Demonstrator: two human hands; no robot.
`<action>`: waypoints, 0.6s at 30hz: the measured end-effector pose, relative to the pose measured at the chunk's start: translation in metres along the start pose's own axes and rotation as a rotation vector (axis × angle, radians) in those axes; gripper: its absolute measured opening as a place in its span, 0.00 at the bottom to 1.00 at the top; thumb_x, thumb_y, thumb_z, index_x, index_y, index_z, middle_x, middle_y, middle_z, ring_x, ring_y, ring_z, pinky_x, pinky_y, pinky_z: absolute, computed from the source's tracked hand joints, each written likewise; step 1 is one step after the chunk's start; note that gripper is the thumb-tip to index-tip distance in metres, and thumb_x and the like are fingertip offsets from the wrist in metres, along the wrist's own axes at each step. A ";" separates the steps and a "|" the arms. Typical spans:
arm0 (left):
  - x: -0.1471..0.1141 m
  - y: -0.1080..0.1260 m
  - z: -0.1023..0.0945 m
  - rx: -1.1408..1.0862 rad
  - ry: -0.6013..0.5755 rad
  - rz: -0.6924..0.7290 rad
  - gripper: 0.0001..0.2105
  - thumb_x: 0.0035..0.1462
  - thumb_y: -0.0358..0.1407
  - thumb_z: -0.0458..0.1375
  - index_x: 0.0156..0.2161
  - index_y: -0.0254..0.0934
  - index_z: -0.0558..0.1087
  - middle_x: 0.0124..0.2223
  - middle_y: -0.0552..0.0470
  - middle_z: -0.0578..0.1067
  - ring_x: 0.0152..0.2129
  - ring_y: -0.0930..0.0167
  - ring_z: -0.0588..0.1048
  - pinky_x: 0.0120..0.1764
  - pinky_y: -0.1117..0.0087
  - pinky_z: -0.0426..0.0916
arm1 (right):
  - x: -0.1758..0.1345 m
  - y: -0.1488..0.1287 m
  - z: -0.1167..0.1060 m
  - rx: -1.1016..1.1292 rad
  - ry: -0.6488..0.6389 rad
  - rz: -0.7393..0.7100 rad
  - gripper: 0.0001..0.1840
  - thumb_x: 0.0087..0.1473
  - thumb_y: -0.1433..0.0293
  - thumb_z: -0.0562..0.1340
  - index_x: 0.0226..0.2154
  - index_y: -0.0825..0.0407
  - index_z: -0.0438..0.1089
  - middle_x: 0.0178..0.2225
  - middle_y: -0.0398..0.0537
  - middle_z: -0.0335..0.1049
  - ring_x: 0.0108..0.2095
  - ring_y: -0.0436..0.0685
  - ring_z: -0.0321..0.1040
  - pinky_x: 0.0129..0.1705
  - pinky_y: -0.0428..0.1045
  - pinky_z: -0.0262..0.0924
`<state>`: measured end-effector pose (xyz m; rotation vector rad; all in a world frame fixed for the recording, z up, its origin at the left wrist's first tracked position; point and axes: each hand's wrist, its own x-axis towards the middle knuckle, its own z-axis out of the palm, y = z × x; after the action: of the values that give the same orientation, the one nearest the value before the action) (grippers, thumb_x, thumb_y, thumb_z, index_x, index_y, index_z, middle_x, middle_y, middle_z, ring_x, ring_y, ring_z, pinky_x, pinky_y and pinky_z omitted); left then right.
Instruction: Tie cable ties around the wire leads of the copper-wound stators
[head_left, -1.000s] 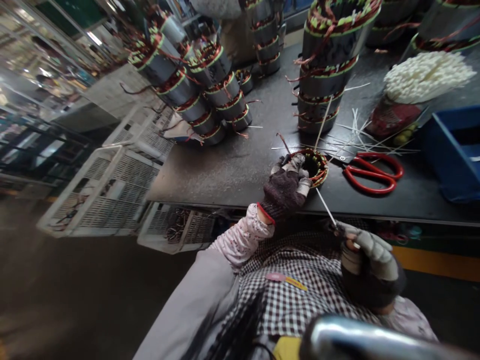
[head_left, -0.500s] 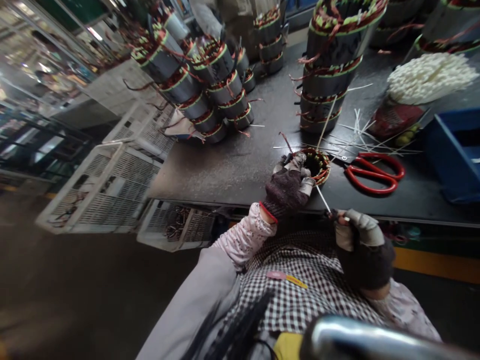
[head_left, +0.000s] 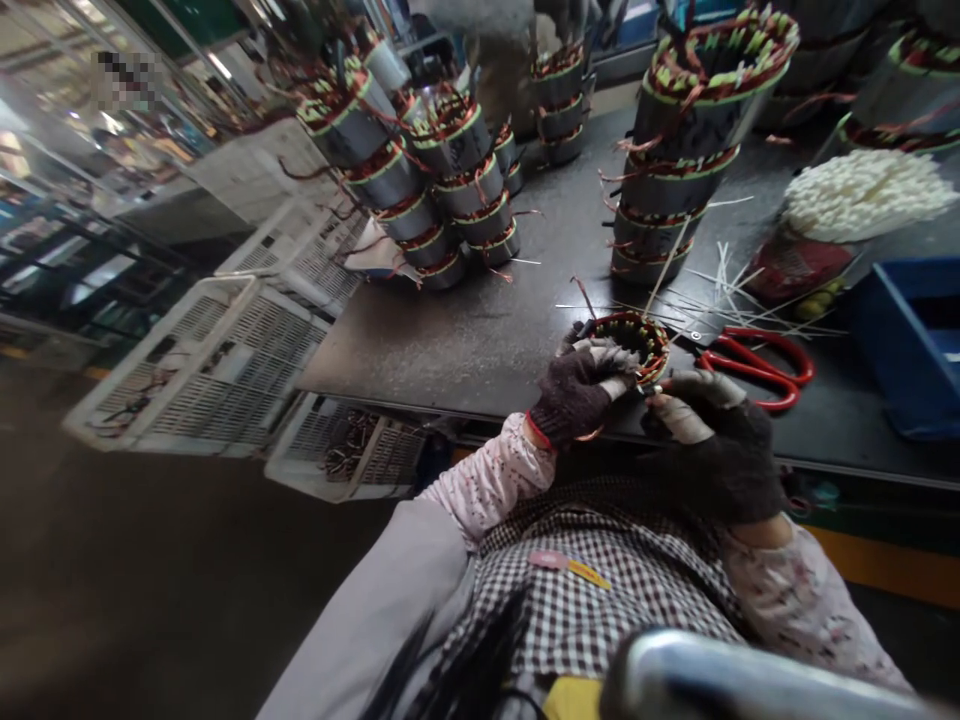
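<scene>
A motor stator (head_left: 657, 350) with a ring of red-brown copper windings sits at the table's front edge. My left hand (head_left: 577, 392), in a dark glove with pale fingertip wraps, is closed around its near-left side. My right hand (head_left: 716, 440), gloved alike, pinches at the near-right rim of the windings. The white cord it held is largely hidden behind its fingers. Another white cord (head_left: 667, 270) sticks up from the stator's far side. Red-handled scissors (head_left: 761, 368) lie just right of the stator.
Stacked stators (head_left: 660, 215) stand behind; more stacks (head_left: 472, 195) are at the left. Loose white cords (head_left: 724, 290) lie on the table (head_left: 420, 340). A bundle of white cords (head_left: 862, 195) and a blue bin (head_left: 900, 350) are at the right. White crates (head_left: 225, 370) stand left, below table height.
My right hand has come up and left, from below the table edge to the stator's rim. The taut white cord between them no longer shows. My left hand stays on the stator.
</scene>
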<state>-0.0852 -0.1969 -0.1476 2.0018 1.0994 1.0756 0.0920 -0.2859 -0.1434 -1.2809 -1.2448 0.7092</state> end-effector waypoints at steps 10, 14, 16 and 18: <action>0.001 0.005 -0.004 0.117 0.008 0.068 0.05 0.64 0.31 0.71 0.45 0.41 0.87 0.45 0.49 0.89 0.52 0.64 0.86 0.66 0.49 0.77 | 0.025 -0.014 0.004 -0.202 -0.108 0.134 0.18 0.55 0.51 0.72 0.37 0.48 0.83 0.32 0.46 0.82 0.28 0.56 0.73 0.44 0.61 0.77; 0.001 0.007 -0.005 0.149 -0.009 0.079 0.04 0.63 0.31 0.72 0.43 0.42 0.86 0.44 0.52 0.89 0.50 0.64 0.86 0.67 0.48 0.76 | 0.017 -0.012 0.002 -0.153 -0.032 0.046 0.17 0.57 0.51 0.73 0.40 0.46 0.83 0.37 0.48 0.85 0.35 0.60 0.79 0.46 0.61 0.78; 0.000 0.008 -0.004 0.135 -0.006 0.066 0.05 0.64 0.31 0.71 0.43 0.43 0.87 0.45 0.52 0.89 0.51 0.64 0.86 0.66 0.49 0.76 | 0.016 -0.013 0.003 -0.161 -0.008 0.019 0.16 0.56 0.53 0.73 0.40 0.46 0.83 0.38 0.48 0.85 0.36 0.60 0.80 0.48 0.62 0.78; -0.001 0.008 -0.004 0.112 0.000 0.064 0.06 0.65 0.30 0.70 0.45 0.42 0.87 0.46 0.52 0.89 0.52 0.64 0.85 0.65 0.50 0.77 | 0.020 -0.014 0.006 -0.171 -0.046 0.066 0.16 0.56 0.53 0.72 0.38 0.47 0.83 0.33 0.48 0.83 0.34 0.60 0.79 0.48 0.63 0.78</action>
<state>-0.0858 -0.2012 -0.1400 2.1380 1.1241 1.0672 0.0883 -0.2691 -0.1252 -1.4577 -1.3285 0.6942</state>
